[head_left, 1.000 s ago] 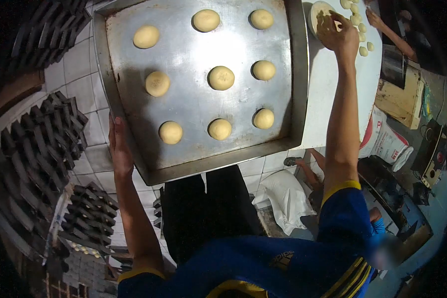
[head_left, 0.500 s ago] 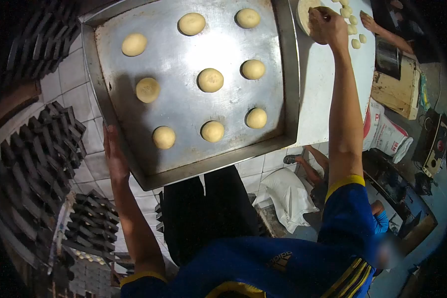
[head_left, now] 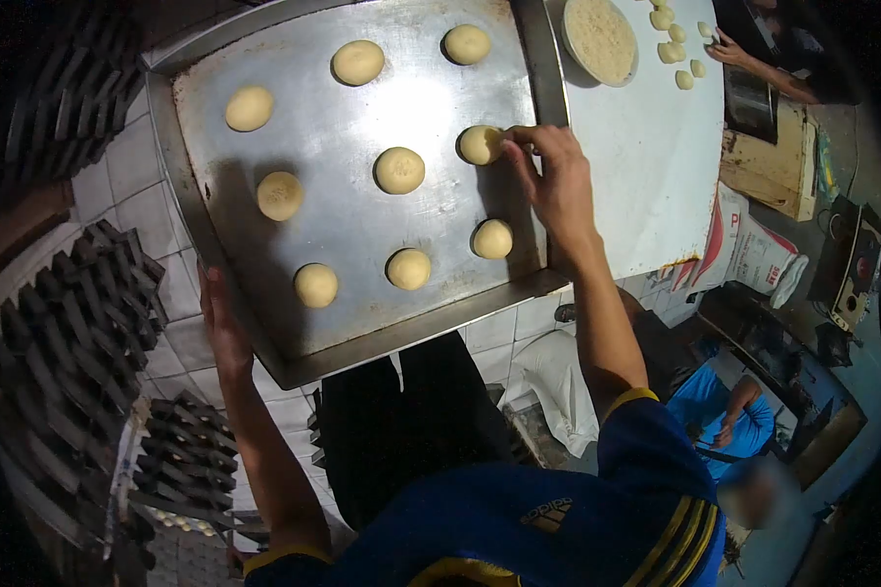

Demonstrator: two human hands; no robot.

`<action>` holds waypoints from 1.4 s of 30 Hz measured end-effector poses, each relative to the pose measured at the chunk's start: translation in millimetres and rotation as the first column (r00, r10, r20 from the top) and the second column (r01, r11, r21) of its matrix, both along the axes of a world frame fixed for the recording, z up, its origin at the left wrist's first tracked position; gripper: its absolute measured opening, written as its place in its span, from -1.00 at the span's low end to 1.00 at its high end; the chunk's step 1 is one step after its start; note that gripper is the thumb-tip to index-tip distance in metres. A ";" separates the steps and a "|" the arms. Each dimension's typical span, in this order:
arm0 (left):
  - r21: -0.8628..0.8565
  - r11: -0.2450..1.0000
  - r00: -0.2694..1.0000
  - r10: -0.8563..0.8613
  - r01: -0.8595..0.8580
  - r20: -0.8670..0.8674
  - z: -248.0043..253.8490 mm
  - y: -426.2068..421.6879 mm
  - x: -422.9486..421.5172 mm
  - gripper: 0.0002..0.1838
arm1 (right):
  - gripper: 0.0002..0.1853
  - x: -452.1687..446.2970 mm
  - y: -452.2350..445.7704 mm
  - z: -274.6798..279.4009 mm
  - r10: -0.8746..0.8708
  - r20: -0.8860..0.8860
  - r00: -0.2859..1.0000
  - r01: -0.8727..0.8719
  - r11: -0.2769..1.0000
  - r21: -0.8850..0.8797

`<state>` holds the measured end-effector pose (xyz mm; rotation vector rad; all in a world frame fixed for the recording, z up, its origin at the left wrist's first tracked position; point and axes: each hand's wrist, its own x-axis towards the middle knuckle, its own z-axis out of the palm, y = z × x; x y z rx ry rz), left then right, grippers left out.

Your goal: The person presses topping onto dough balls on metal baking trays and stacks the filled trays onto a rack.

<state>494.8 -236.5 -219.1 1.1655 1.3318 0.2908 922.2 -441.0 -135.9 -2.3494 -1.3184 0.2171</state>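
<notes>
Right hand point(head_left: 560, 181) reaches to a dough ball point(head_left: 478, 146).

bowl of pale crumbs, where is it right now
In the head view, the bowl sits at the upper right on the white table, between the metal tray and small dough balls.

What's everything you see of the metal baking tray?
The metal baking tray is squarish and shiny, with raised walls and brownish stains along its edges. It lies open side up, its far edge partly out of frame; a white table shows along its right. Nine dough balls sit inside, three by three. The left grip is against its left wall; the right grip is over its right side.
</notes>
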 end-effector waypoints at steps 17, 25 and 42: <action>-0.009 1.000 0.999 0.030 -0.030 0.031 -16.5 0.6 -10.6 -0.12 | -0.36 -37.9 -25.2 -2.3 0.068 0.077 0.995 -0.056 0.986 -0.158; 0.002 1.000 0.998 0.026 -0.026 -0.054 0.7 -0.3 1.6 -0.12 | -0.37 -10.3 -12.6 2.1 0.174 -0.048 0.984 -0.178 0.975 -0.131; 0.145 0.985 0.994 -0.084 0.092 -0.063 -30.0 -1.9 -30.1 -0.08 | -0.64 227.6 28.3 -5.7 -0.154 0.397 0.905 0.271 0.927 -0.258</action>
